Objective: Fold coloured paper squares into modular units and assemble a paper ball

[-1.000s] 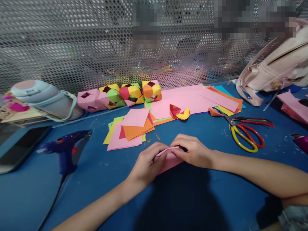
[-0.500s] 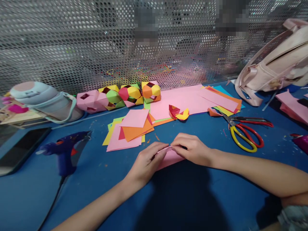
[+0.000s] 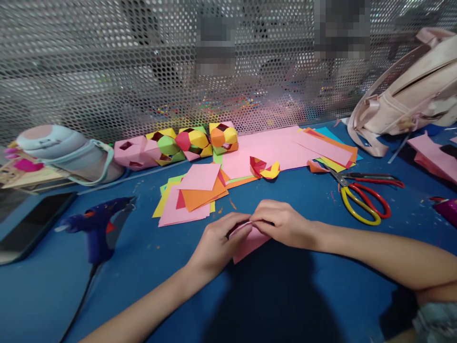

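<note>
A small pink paper sheet [image 3: 250,243] lies on the blue table [image 3: 303,295], partly folded over. My left hand [image 3: 217,243] and my right hand [image 3: 285,224] both pinch its top fold, fingertips meeting at the middle. Just beyond my hands lies a loose stack of pink, orange and yellow paper squares [image 3: 194,193]. A small folded red and yellow piece [image 3: 264,167] sits past my right hand.
Several coloured folded paper balls [image 3: 178,143] line the perforated metal screen [image 3: 143,66]. Large pink sheets [image 3: 285,147], scissors [image 3: 364,195], a blue glue gun [image 3: 96,226], a phone [image 3: 28,224], a capped bottle on its side [image 3: 64,150] and a pink bag [image 3: 410,95] surround the work spot.
My hands have drawn slightly closer together on the pink paper, and its lower corner now sticks out further below them. The rest is unchanged.
</note>
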Demonstrator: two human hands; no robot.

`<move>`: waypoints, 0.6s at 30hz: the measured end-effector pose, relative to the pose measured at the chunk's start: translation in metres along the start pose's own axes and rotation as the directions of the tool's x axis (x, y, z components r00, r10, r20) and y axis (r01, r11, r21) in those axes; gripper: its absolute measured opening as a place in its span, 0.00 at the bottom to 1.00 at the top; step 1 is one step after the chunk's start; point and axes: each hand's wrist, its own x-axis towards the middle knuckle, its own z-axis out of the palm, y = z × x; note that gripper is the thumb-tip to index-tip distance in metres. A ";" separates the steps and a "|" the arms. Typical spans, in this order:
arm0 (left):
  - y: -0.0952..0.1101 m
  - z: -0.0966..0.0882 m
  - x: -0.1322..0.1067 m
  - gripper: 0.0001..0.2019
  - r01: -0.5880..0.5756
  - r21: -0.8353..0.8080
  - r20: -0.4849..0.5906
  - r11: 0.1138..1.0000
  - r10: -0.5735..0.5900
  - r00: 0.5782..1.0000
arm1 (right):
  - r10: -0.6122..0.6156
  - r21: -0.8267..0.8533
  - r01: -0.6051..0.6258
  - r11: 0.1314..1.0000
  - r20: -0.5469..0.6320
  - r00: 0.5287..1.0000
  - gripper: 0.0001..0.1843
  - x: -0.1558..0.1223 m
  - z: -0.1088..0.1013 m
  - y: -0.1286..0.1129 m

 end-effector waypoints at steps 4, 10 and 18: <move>0.003 0.001 0.000 0.11 0.071 -0.067 -0.030 0.995 -0.073 0.997 | 0.115 0.049 -0.112 0.992 -0.055 0.992 0.07 0.001 0.000 -0.005; 0.004 0.001 -0.002 0.12 0.201 -0.136 -0.024 0.970 -0.206 0.978 | 0.322 0.131 -0.313 0.941 -0.052 0.945 0.04 0.003 -0.004 -0.009; 0.008 0.001 0.001 0.12 0.203 -0.176 0.056 0.963 -0.196 0.979 | 0.328 0.146 -0.325 0.934 0.007 0.945 0.06 0.002 -0.002 -0.012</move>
